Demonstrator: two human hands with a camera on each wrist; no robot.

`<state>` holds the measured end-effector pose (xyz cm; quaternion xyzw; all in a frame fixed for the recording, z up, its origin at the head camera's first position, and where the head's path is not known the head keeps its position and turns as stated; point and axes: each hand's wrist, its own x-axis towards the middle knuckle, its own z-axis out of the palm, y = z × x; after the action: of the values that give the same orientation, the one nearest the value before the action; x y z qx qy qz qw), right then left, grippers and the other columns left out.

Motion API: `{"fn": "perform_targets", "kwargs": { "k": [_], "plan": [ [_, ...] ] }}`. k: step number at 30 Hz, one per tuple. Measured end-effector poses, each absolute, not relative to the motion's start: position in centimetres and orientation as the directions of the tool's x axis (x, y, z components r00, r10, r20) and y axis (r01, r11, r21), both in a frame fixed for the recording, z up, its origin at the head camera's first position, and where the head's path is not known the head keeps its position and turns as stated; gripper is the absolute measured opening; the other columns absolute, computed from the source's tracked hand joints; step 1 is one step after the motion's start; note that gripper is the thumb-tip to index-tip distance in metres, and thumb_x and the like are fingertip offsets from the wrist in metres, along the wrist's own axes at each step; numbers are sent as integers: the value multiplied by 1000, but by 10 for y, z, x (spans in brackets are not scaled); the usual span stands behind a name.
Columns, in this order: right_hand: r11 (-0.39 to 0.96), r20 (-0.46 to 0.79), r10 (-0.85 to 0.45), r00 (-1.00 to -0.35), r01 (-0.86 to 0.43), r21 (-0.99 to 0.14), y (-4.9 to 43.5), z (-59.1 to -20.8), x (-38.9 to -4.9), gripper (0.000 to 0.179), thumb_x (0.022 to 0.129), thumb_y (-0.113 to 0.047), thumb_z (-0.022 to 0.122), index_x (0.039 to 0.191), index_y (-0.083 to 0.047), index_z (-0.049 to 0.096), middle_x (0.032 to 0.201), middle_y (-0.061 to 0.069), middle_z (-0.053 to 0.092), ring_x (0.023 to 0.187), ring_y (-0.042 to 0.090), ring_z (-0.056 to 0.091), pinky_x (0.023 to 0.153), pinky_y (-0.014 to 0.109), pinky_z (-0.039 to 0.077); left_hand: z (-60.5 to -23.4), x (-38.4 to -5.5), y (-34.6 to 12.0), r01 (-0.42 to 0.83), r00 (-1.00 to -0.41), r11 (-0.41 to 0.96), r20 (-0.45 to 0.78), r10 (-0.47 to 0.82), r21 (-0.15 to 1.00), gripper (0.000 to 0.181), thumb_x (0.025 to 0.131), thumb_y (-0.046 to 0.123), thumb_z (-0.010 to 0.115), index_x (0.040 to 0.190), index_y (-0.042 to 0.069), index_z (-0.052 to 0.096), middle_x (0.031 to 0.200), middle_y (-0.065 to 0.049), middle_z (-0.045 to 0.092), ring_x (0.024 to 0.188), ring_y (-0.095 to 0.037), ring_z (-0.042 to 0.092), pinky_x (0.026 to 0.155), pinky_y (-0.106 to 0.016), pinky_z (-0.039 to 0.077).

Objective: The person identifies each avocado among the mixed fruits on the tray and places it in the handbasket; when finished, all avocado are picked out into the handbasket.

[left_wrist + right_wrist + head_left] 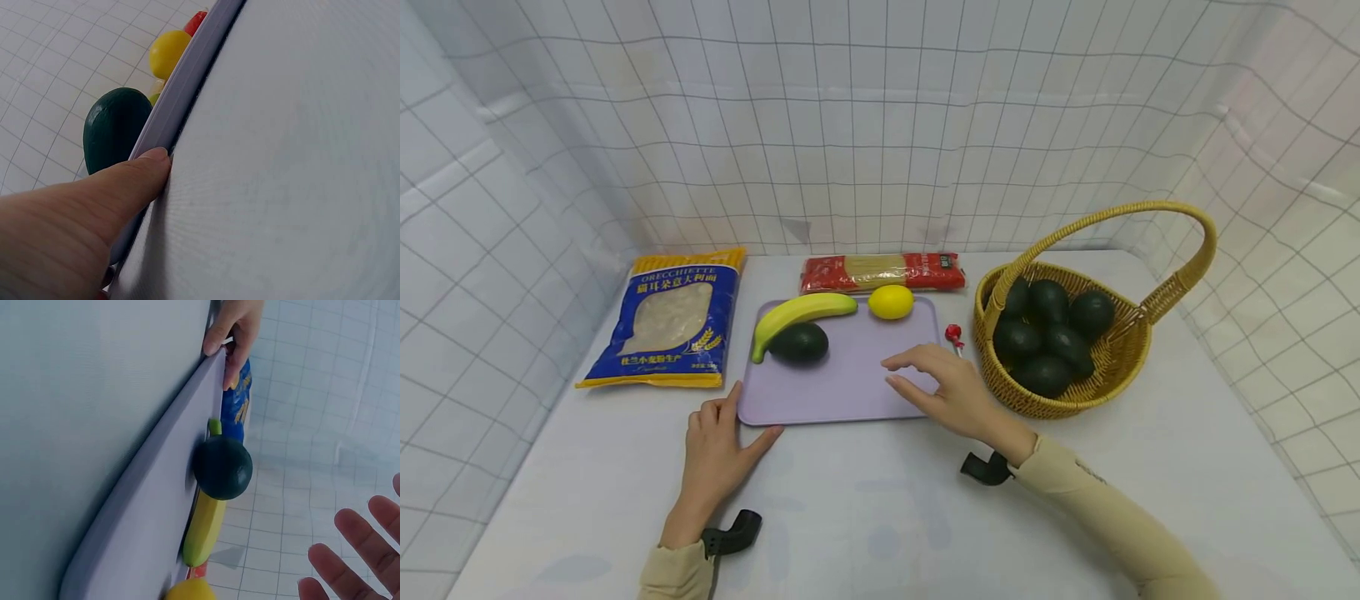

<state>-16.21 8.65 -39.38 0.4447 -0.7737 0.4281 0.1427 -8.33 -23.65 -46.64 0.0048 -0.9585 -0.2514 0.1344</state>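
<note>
At the front left corner of a lilac tray (850, 387), my left hand (711, 446) holds it between thumb and index finger. The thumb lies against the front edge, as the left wrist view also shows. My right hand (958, 392) hovers over the tray's right side, fingers apart and holding nothing. A banana (801, 310) lies at the tray's back left, with a dark green avocado (803, 344) just in front of it. Near the back right edge sits a yellow lemon (891, 302). A red-wrapped lollipop (953, 333) lies beside the tray, its stick partly hidden by my right hand.
A wicker basket (1138, 371) with a tall handle stands at the right, holding several avocados (1048, 377). Behind the tray lies a red pack of long pasta (880, 272). At the left lies a blue and yellow orecchiette bag (670, 321). Gridded sheeting (880, 125) encloses the table.
</note>
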Motion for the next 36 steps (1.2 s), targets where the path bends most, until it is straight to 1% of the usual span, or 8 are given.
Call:
{"fn": "perform_targets", "kwargs": {
  "k": [6, 12, 17, 22, 25, 32, 36],
  "plan": [
    [244, 628, -537, -564, -816, -524, 59, -392, -174, 21, 88, -16, 68, 109, -11, 68, 106, -3, 67, 95, 10, 58, 79, 29, 46, -468, -85, -236, 67, -960, 876, 270, -74, 478, 89, 75, 35, 80, 140, -9, 36, 113, -30, 41, 97, -42, 35, 80, -50, 29],
    [278, 614, -526, -588, -801, -530, 35, -390, -182, 22, 89, -19, 67, 109, -11, 68, 107, -3, 66, 97, 9, 57, 81, 24, 44, -468, -85, -236, 53, -963, 876, 257, -82, 479, 89, 76, 34, 79, 140, -9, 35, 115, -30, 40, 98, -43, 35, 81, -51, 29],
    [316, 549, -561, -620, -773, -550, 18, -389, -190, 27, 91, -25, 66, 115, -13, 66, 111, -5, 64, 104, 8, 54, 88, 24, 42, -466, -85, -235, 41, -967, 876, 239, -86, 480, 89, 77, 35, 78, 141, -9, 34, 116, -30, 40, 98, -42, 35, 81, -51, 29],
    [326, 468, -624, -626, -753, -572, 6, -390, -200, 34, 93, -31, 62, 122, -14, 62, 122, -4, 59, 115, 10, 49, 98, 27, 36, -468, -84, -236, 41, -967, 881, 241, -85, 472, 89, 77, 35, 79, 140, -9, 35, 115, -30, 40, 98, -43, 35, 81, -51, 29],
    [322, 400, -667, -628, -728, -605, 0, -392, -208, 40, 93, -36, 61, 127, -14, 59, 127, -4, 55, 119, 11, 45, 101, 29, 32, -468, -83, -236, 39, -966, 883, 243, -85, 467, 89, 76, 35, 79, 140, -10, 35, 116, -30, 40, 99, -43, 35, 81, -52, 29],
    [328, 262, -726, -636, -654, -682, -13, -395, -225, 54, 89, -42, 64, 133, -11, 54, 135, -1, 48, 125, 11, 39, 102, 31, 32, -469, -84, -237, 33, -969, 883, 233, -88, 469, 90, 76, 35, 79, 140, -10, 34, 116, -31, 39, 98, -43, 34, 80, -52, 29],
    [376, 164, -736, -657, -598, -708, -20, -398, -234, 57, 88, -43, 65, 135, -13, 52, 138, -2, 47, 126, 12, 36, 102, 33, 32, -470, -85, -237, 37, -968, 886, 238, -83, 463, 90, 76, 34, 79, 140, -10, 34, 116, -31, 39, 97, -42, 34, 79, -52, 29]
  ]
}}
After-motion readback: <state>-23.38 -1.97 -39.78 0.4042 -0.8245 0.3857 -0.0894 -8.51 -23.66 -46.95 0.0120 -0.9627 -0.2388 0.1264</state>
